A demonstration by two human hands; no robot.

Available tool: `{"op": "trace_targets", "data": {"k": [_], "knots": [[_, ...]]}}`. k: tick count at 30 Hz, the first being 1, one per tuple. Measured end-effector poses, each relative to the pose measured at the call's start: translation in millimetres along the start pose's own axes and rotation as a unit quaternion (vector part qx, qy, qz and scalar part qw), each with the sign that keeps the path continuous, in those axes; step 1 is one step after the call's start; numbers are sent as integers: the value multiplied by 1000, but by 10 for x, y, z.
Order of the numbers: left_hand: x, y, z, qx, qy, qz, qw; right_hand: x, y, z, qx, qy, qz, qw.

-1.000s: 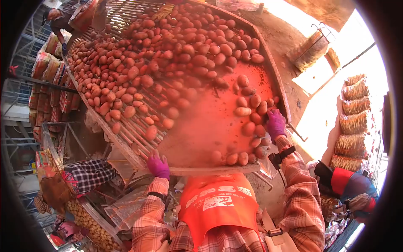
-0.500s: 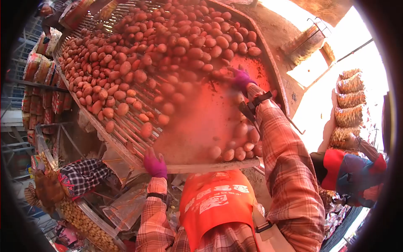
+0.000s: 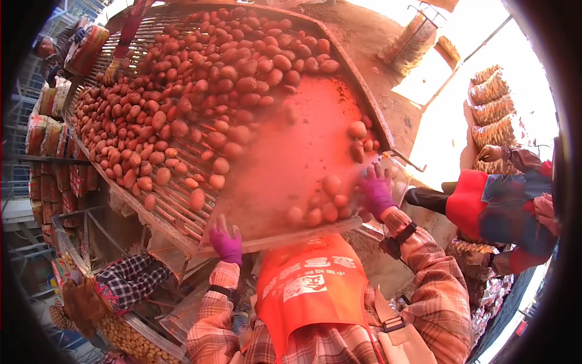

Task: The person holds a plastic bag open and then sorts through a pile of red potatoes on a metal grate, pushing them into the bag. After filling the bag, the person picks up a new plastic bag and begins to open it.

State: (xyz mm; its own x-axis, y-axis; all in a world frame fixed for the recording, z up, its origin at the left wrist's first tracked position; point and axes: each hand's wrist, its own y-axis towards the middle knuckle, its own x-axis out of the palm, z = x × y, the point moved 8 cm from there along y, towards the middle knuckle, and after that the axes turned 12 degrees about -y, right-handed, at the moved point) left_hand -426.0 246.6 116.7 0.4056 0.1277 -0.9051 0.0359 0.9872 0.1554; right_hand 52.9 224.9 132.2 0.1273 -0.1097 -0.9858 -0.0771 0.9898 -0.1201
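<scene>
A large sloping sorting table holds many red-skinned potatoes (image 3: 242, 67), piled on its slats (image 3: 182, 221) and beyond its smooth sheet (image 3: 285, 158). My left hand (image 3: 225, 241), in a purple glove, rests at the near rim (image 3: 279, 241) with fingers apart and holds nothing. My right hand (image 3: 377, 189), also purple-gloved, is at the table's right-hand opening, fingers spread. Close to its left lies a small group of potatoes (image 3: 329, 211). A few more potatoes (image 3: 357, 130) lie farther up by the right side wall. Dusty haze blurs the sheet.
Another person's gloved hand (image 3: 112, 71) reaches over the far left slats. One person in a red and blue garment (image 3: 485, 200) works at right, near a row of filled sacks (image 3: 491, 103). Stacked sacks (image 3: 45, 133) stand at left. A metal rod (image 3: 409, 161) juts from the table's right corner.
My right hand has come back from the far part of the sheet to the near right opening. Several potatoes there have gone from view; others now lie by the right wall. My view has shifted slightly.
</scene>
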Motion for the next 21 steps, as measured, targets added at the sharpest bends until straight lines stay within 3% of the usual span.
{"op": "trace_targets", "data": {"k": [2,4,5,6,7,8,10,11,13,14,15,16,17,18,20,21], "knots": [[217,-46,506,34,-59,-30,997,-240,-198,-84,79,22,126,989],[829,-232,995,-76,-265,-273,922,-601,-176,-631,-10,133,166,977],[987,-277,1230,-15,-299,-224,928,-615,-180,-927,-86,157,167,970],[1076,-247,1433,-93,-294,-234,922,-602,-199,-1203,-164,177,169,956],[1264,-253,1541,-94,-283,-234,925,-429,-204,-1385,-228,158,117,954],[1430,-226,1605,-92,-274,-236,928,-423,-139,-1354,-244,161,131,947],[1438,-143,1843,-125,-379,-244,884,-241,101,-1083,-208,230,67,948],[1415,-75,1801,-127,-379,-227,888,-96,220,-899,-198,212,73,954],[1328,62,1947,-25,-546,-249,800,-42,536,-575,-141,111,64,982],[1271,164,1849,-26,-549,-237,801,-122,711,-392,-90,27,49,994],[1128,310,1637,-48,-529,-184,827,-154,925,-342,-100,21,53,993],[974,460,1398,-71,-507,-132,849,-206,1178,-229,-64,62,68,994],[719,640,1176,-37,-435,-44,899,-271,1406,-164,-26,104,79,991],[445,819,945,-3,-355,41,934,-365,1626,-245,-31,99,78,992],[86,1162,322,-3,-276,130,952,-776,2055,-604,-125,124,155,972],[-60,1393,22,-87,-292,70,950,-960,2299,-739,-135,124,156,971]]}}
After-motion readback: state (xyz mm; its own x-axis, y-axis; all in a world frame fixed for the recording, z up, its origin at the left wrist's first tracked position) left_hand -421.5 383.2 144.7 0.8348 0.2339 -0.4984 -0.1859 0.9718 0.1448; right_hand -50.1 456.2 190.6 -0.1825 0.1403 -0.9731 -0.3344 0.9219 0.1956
